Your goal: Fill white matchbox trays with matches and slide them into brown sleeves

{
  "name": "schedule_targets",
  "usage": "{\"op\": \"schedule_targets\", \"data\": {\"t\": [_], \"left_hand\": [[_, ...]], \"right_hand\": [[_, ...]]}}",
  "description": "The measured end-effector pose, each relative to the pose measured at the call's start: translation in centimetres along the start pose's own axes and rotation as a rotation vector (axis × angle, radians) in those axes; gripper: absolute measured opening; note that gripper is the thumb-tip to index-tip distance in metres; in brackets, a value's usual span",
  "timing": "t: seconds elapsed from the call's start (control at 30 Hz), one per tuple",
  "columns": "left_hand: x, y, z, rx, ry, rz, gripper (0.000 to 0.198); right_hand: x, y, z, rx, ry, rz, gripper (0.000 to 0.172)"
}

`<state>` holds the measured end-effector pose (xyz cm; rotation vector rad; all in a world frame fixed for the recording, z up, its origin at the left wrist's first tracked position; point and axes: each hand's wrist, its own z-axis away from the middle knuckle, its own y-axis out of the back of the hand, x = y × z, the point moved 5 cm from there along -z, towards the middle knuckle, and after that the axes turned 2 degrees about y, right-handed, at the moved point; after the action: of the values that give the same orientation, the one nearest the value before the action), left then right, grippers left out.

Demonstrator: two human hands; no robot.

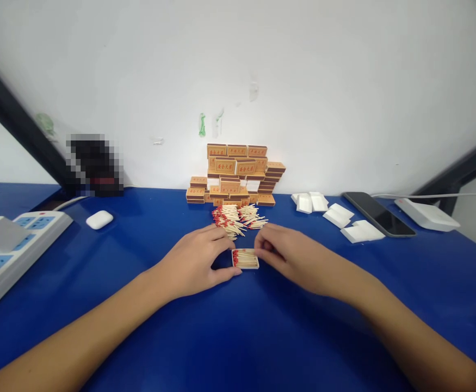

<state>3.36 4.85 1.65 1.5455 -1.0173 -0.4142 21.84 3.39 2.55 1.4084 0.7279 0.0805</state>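
Observation:
A white matchbox tray (246,267) lies on the blue table in front of me, filled with red-tipped matches (245,258) lying lengthwise. At its left end, my left hand (199,258) holds the tray between thumb and fingers. My right hand (289,253) is closed at the tray's right end, with the fingertips pinched together by the matches. Whatever they pinch, if anything, is hidden. Just beyond the tray is a loose heap of red-tipped matches (232,220), with a smaller pile of matches (252,216) to its right.
Orange matchboxes (238,167) are stacked against the wall. To the right lie several empty white trays (338,215), a phone (378,214) and a white device (427,214) with a cable. A white earbud case (99,219) and a power strip (37,231) are on the left.

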Motion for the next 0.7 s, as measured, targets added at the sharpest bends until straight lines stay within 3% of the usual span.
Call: {"op": "schedule_targets", "data": {"t": [0.2,0.37,0.53,0.7], "left_hand": [[-0.1,-0.1,-0.1,-0.006,0.013,-0.007,0.026],[-0.1,-0.2,-0.1,-0.013,0.013,0.001,0.027],[-0.1,-0.1,0.0,0.000,0.011,-0.009,0.028],[0.0,0.0,0.0,-0.005,0.004,-0.015,0.027]], "right_hand": [[-1.5,-1.1,0.2,-0.005,0.085,0.031,0.015],[-0.6,0.5,-0.1,0.146,0.080,-0.029,0.013],[0.2,0.6,-0.4,0.190,0.083,-0.006,0.010],[3.1,0.7,-1.0,0.226,-0.002,0.149,0.009]]}}
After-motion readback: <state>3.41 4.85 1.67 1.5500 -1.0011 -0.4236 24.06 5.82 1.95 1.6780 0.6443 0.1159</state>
